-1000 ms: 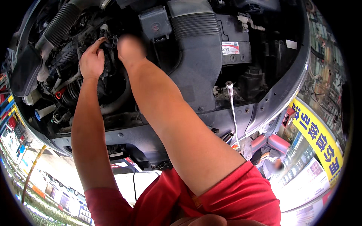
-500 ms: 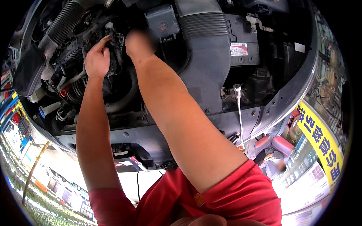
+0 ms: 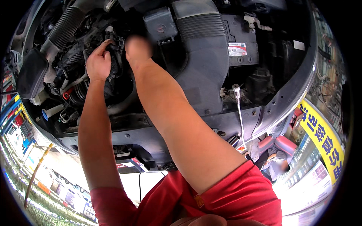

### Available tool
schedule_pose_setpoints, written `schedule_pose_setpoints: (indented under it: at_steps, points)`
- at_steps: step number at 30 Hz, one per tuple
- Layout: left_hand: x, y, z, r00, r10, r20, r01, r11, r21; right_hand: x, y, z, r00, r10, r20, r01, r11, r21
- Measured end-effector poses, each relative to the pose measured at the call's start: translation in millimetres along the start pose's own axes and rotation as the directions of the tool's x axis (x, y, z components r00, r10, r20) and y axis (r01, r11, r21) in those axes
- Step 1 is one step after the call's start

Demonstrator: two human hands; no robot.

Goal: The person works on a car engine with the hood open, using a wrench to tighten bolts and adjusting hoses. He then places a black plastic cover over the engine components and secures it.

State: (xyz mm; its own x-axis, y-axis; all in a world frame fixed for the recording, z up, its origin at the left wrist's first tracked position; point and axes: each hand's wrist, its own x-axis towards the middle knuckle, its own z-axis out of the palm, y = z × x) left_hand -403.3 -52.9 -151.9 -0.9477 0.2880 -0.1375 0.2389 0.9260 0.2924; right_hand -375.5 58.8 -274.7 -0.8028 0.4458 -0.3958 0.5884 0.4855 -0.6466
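Observation:
Both my arms reach into an open engine bay. My left hand (image 3: pixel 98 64) rests against the engine (image 3: pixel 77 56), its index finger stretched toward a hose fitting (image 3: pixel 109 33) and its thumb held apart. The other fingers of that hand are bent down out of sight. Just to the right, my right hand (image 3: pixel 138 49) reaches down beside the same fitting. Its fingers are blurred and hidden, so what they touch cannot be made out. A dark square box with a lid (image 3: pixel 160 23) sits right beyond this hand.
A ratchet wrench (image 3: pixel 237 100) leans at the bay's front edge. A large black air duct (image 3: pixel 205 64) and a battery (image 3: pixel 241 49) lie to the right. A ribbed intake hose (image 3: pixel 66 28) runs at the far left. A person (image 3: pixel 273 162) sits on a red seat beyond the car.
The view has shifted slightly, so the engine bay sits a little differently in the picture. Both hands stay at nearly the same spots on the engine.

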Motion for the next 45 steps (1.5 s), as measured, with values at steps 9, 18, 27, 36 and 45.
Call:
schedule_pose_setpoints:
  at_steps: [9, 18, 27, 36, 45]
  points:
    - [-2, -3, 1, 1.000, 0.002, 0.009, -0.002, 1.000, -0.003, 23, 14, 8, 0.963, -0.033, 0.266, 0.079, 0.983, -0.167]
    - [-2, -3, 0, 1.000, -0.010, -0.002, 0.010, 1.000, -0.028, 52, 28, 34, 0.918, -0.068, 0.390, 0.160, 0.965, -0.208]
    - [0, 0, 2, 0.998, 0.051, -0.026, -0.051, 0.998, -0.020, 67, 70, 69, 0.971, -0.198, 0.136, 0.228, 0.938, -0.261]
    - [-6, -8, 2, 0.998, 0.029, -0.061, -0.031, 0.999, -0.038, 37, 8, -2, 0.929, -0.027, 0.369, 0.168, 0.920, -0.354]
    - [-2, 1, -1, 1.000, 0.011, -0.018, -0.011, 1.000, 0.001, 28, 8, -37, 0.883, -0.078, 0.463, 0.238, 0.924, -0.298]
